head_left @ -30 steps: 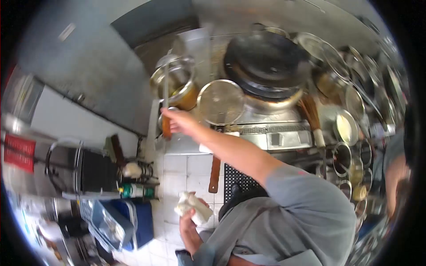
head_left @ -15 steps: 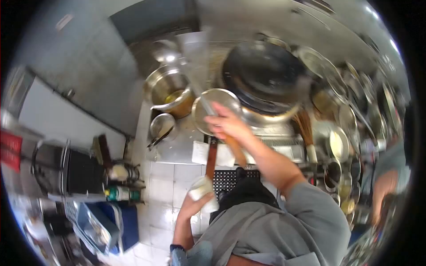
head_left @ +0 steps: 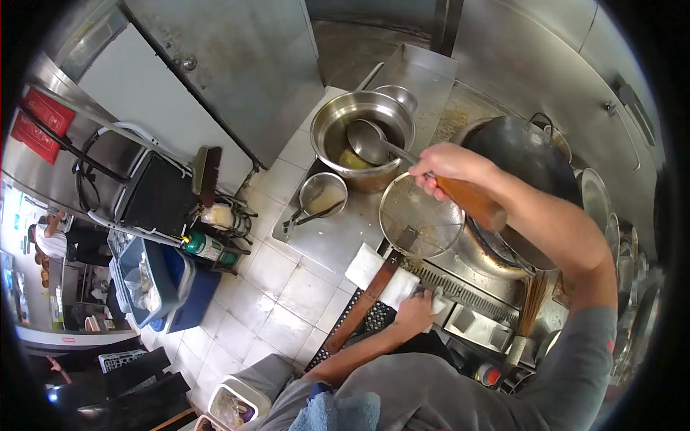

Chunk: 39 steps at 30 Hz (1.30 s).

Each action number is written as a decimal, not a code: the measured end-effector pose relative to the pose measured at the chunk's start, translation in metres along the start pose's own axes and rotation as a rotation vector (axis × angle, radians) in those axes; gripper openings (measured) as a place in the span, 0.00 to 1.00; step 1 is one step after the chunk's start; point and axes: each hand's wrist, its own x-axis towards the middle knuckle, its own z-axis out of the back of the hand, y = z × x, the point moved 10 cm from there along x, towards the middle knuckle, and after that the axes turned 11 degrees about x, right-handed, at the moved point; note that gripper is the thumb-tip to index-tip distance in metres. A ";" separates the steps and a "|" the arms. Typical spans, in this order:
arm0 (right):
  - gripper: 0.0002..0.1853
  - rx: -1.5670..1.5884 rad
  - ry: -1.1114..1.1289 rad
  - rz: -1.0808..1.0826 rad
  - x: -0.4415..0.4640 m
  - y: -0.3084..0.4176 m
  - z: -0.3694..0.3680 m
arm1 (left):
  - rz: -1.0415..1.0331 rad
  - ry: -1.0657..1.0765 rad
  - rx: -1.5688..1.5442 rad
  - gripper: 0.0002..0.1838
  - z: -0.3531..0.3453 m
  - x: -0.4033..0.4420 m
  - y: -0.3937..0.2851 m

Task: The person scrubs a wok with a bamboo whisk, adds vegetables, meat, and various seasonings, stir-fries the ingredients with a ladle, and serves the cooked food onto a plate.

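moved since half a second ago: the left hand (head_left: 415,314), then raised and holding white cloth, is now down at the front edge of the stove; the right hand (head_left: 456,167) has gone from over the round mesh strainer (head_left: 424,215) to a spot between the steel pot (head_left: 377,181) and the black wok (head_left: 528,158). the view has turned too.

right-hand fingers are wrapped around the wooden grip of a ladle (head_left: 368,142), whose metal bowl is within the mouth of the pot; whether it touches the contents cannot be told. left-hand fingers are closed on a crumpled white cloth (head_left: 436,302), just beside a folded white cloth (head_left: 365,267) under the strainer's wooden handle. that handle bears a cross-shaped mark and finer marks too small to read.

near the pot, a small metal bowl (head_left: 327,197) holds pale liquid. farther left, a red panel (head_left: 44,126) carries lettering that cannot be made out, and a green canister (head_left: 205,246) has a pale label, also unreadable.
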 end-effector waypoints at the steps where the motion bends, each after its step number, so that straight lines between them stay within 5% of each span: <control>1: 0.10 0.090 0.030 -0.046 0.000 0.001 -0.005 | 0.002 -0.005 -0.002 0.31 0.000 0.001 0.002; 9: 0.09 0.745 0.048 -0.242 0.008 -0.010 -0.019 | -0.042 -0.069 0.157 0.41 0.020 -0.013 -0.009; 16: 0.07 0.770 0.039 0.131 -0.061 -0.025 -0.024 | -0.139 -0.123 0.179 0.44 0.032 -0.026 -0.017; 23: 0.08 1.718 0.540 0.433 -0.154 -0.063 -0.052 | -0.240 -0.313 0.097 0.33 0.017 -0.026 -0.015; 26: 0.09 1.937 0.555 0.635 -0.214 -0.090 -0.041 | -0.274 -0.355 -0.059 0.33 0.026 -0.028 -0.014; 30: 0.04 1.421 0.069 0.764 -0.261 -0.161 0.044 | -0.247 -0.389 0.077 0.32 0.023 -0.033 -0.021; 31: 0.05 1.088 -0.354 0.655 -0.277 -0.183 0.070 | -0.226 -0.382 0.101 0.32 0.016 -0.029 -0.019; 34: 0.20 0.242 -0.729 0.437 -0.296 -0.224 0.130 | -0.117 -0.351 0.169 0.34 0.008 -0.023 -0.027; 36: 0.28 0.699 -0.559 0.467 -0.299 -0.268 0.171 | -0.020 -0.279 0.308 0.41 0.006 -0.025 -0.036; 39: 0.34 0.307 -0.814 0.477 -0.303 -0.298 0.176 | 0.037 -0.221 0.438 0.48 0.012 -0.030 -0.048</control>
